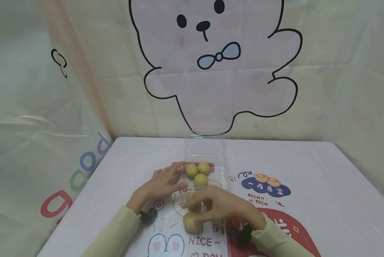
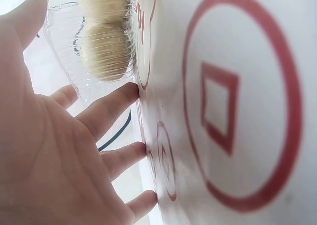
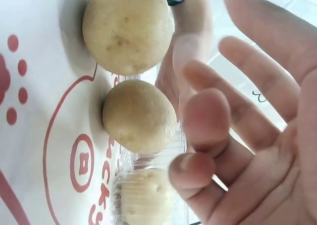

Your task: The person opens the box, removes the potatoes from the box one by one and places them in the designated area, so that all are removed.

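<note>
A clear plastic clamshell box [image 1: 223, 176] lies with its lid [image 1: 205, 146] folded back. Three round yellowish potatoes [image 1: 201, 180] sit inside it. My left hand [image 1: 163, 184] is at the box's left side, fingers spread, with several fingertips [image 2: 130, 90] on the tablecloth. In front of the box, two loose potatoes rest in a line: the near potato [image 3: 128, 29] and a second potato [image 3: 139, 117] closer to the box. Over this pair hovers my right hand [image 1: 222, 203], its fingers loosely bent and nothing gripped. It partly hides the second potato in the head view.
The white table [image 1: 307, 171] carries a printed cloth with a red patch [image 1: 294, 228] at the front right and a blue cloud print [image 1: 266, 185]. Behind the table hangs a curtain [image 1: 249, 89] with a cartoon bear; another curtain [image 1: 25, 142] hangs along the left.
</note>
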`<state>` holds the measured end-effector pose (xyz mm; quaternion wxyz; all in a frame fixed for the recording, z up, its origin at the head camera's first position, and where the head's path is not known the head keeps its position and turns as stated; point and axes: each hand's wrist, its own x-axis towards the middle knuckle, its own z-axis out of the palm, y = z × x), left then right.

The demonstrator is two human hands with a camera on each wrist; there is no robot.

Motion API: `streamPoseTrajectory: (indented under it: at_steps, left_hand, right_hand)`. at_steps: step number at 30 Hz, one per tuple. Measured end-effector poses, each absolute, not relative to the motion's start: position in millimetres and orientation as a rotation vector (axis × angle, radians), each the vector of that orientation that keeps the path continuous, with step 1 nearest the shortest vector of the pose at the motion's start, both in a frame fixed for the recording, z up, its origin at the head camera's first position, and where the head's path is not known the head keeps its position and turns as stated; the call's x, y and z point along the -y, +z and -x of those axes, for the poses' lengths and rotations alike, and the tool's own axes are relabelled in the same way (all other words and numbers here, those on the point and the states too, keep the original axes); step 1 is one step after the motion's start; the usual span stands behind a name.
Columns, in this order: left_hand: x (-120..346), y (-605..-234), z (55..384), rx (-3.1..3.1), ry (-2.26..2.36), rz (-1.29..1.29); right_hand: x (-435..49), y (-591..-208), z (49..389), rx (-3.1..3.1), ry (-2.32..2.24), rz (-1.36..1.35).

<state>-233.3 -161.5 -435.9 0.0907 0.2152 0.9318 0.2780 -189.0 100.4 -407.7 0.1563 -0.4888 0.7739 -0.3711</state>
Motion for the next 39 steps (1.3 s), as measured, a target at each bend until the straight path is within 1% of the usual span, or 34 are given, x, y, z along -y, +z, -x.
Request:
streamPoseTrajectory:
  at_steps: [6,17,28,39]
  left_hand:
    - [161,-438,234,-2.772,0.818,-0.632]
    - [161,-437,233,-2.782,0.809,-0.634]
    - [161,-437,235,-2.777,0.803,-0.645]
    - [161,-436,234,-2.771,0.815,-0.644]
  right_hand:
    - [-102,-411,196,-2.273,-1.230,1.489]
    - [-108,-413,203,-2.433,-1.436,1.354]
    - [-111,-420,210,-2.504,-1.514,1.333]
    - [-115,-420,213,-2.598,-1.513,1.213]
